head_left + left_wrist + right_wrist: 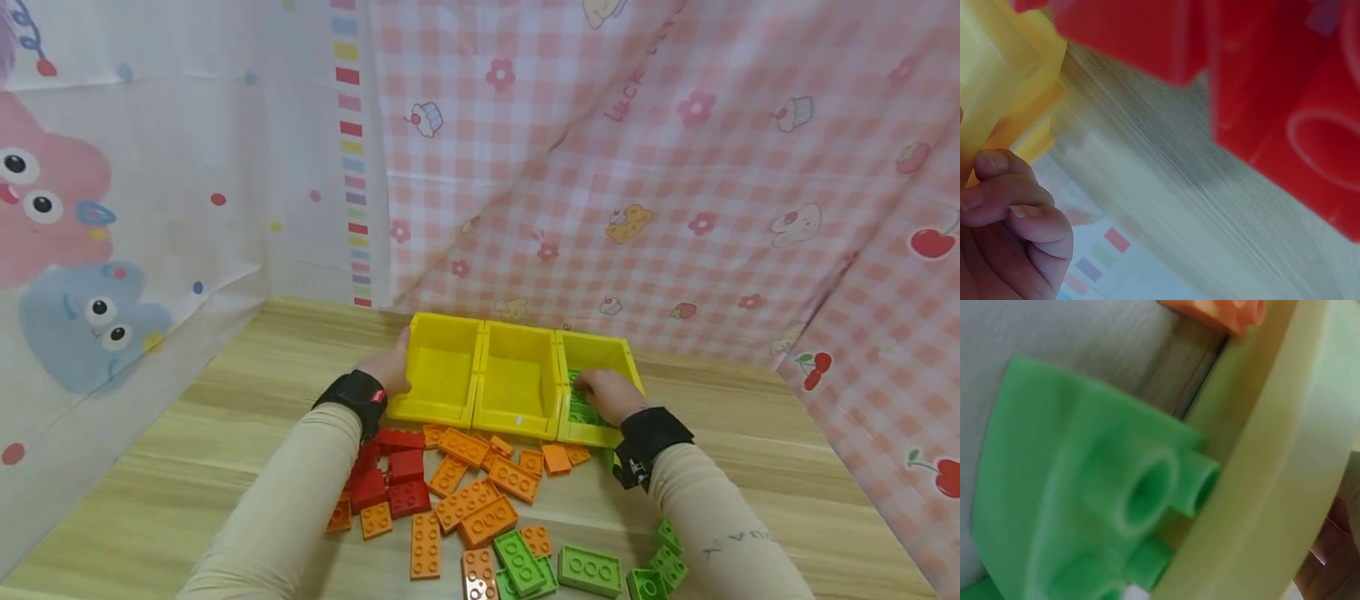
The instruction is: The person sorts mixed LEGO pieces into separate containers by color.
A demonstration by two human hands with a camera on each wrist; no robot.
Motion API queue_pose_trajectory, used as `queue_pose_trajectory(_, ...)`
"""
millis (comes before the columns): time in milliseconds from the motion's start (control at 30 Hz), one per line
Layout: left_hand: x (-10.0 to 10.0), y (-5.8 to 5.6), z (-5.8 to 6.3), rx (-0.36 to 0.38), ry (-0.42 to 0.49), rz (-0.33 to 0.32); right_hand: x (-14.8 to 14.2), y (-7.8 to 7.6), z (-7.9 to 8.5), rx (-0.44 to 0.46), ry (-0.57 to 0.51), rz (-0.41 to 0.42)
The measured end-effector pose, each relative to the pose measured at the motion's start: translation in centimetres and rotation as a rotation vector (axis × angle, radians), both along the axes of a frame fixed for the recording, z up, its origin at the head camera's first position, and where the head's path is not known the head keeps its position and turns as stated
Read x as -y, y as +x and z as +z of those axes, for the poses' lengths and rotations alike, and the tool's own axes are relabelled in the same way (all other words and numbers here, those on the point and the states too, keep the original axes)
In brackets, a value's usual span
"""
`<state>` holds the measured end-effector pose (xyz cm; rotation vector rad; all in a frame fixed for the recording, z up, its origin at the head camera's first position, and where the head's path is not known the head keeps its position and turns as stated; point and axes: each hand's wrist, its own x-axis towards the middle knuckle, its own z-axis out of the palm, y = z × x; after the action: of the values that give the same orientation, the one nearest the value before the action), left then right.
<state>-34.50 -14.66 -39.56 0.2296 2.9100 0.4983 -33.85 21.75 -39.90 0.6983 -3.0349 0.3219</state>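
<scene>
Three yellow bins [517, 375] stand side by side. My left hand [387, 371] is at the outer wall of the left bin, its curled fingers [1022, 194] against the yellow plastic; it grips that side. My right hand [611, 394] reaches down into the right bin [596, 350], over several green bricks [581, 408] lying there. Its fingertips are partly hidden, so whether they pinch a brick cannot be told. The bin wall covers most of that hand [1335, 550] in the right wrist view. The left and middle bins hold no bricks.
Red bricks [407, 467] lie beside my left wrist. Orange bricks [465, 504] spread before the bins, several close to their front edge. Green bricks [590, 571] lie nearest me at the right, some by my right sleeve. A checked cloth [585, 208] hangs behind the bins.
</scene>
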Motion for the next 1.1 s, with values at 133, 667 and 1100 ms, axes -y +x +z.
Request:
queue_pose_trajectory(133, -0.4, 0.3, -0.5, 0.009, 0.024, -0.011, -0.3, 0.3, -0.5, -0.003, 0.001, -0.013)
queue_pose_trajectory(667, -1.1, 0.7, -0.7, 0.018, 0.034, -0.031, -1.4, 4.5, 0.8, -0.065, -0.011, 0.132)
queue_pose_trajectory(1100, 0.1, -0.4, 0.1, 0.032, 0.026, -0.035, -0.5, 15.7, 3.1, 0.276, -0.079, 0.353)
